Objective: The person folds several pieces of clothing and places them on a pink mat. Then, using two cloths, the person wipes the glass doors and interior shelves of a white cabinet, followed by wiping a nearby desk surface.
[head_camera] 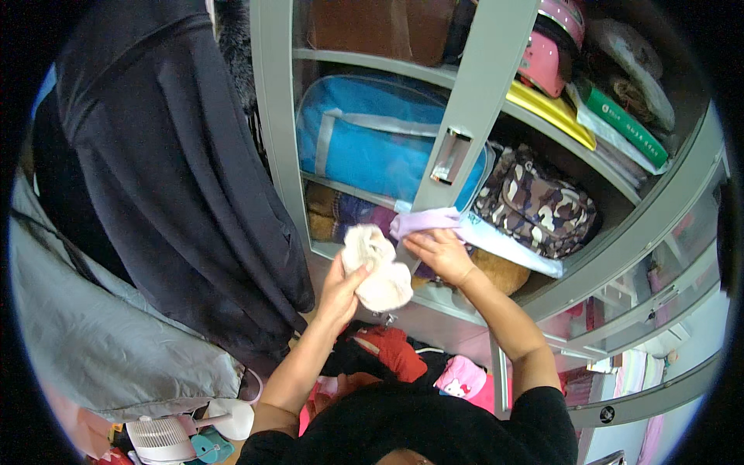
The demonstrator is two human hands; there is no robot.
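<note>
My left hand [342,289] grips a fluffy cream-white fabric item [378,273], its thumb pressed on top. To its right, my right hand [440,253] lies with fingers at a pale lilac folded cloth [427,222]; whether it grips the cloth I cannot tell. The lilac cloth is in front of the cabinet's sliding-door frame [479,87], beside a long white plastic packet [511,244] at the shelf edge. Behind the glass is a blue zipped storage bag [372,139]. A camouflage bag [546,203] sits on the shelf to the right.
Dark garments [174,151] hang at left above a silvery cover [116,337]. A pink helmet [546,58] and a yellow packet [552,113] occupy the upper shelf. Red and black clothes [389,351] lie low before me. A white fan [160,439] stands at bottom left.
</note>
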